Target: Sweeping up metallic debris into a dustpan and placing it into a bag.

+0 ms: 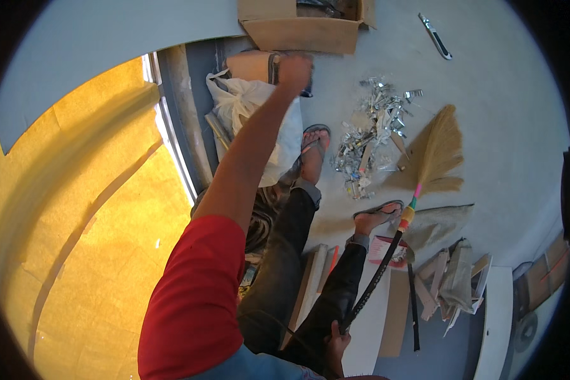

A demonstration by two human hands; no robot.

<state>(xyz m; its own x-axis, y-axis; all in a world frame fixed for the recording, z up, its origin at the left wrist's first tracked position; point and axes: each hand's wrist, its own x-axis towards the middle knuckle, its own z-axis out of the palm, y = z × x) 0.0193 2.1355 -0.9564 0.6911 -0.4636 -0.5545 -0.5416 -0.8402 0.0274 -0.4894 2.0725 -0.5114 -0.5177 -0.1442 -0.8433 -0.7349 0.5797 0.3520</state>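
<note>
My right hand [337, 343] grips the black handle of a grass broom [380, 273] near its end. The broom slants up and right, its straw head [434, 154] fanned on the floor beside a loose pile of shiny metal hardware and clear plastic scraps [377, 126]. My left arm reaches far forward. The blurred left hand [294, 73], fingers curled, is at a brown, dark-edged package [251, 66]; whether it grips the package I cannot tell. Just below that hand stands a knotted white plastic bag [278, 137], partly covered by my forearm.
An open cardboard box [304, 35] lies ahead, a utility knife [435, 37] to its right. Wood offcuts [449, 280] and a black stick [413, 308] lie at right. Dark coiled material [261, 223] sits by my left leg. Brown paper sheeting [99, 237] covers the left side.
</note>
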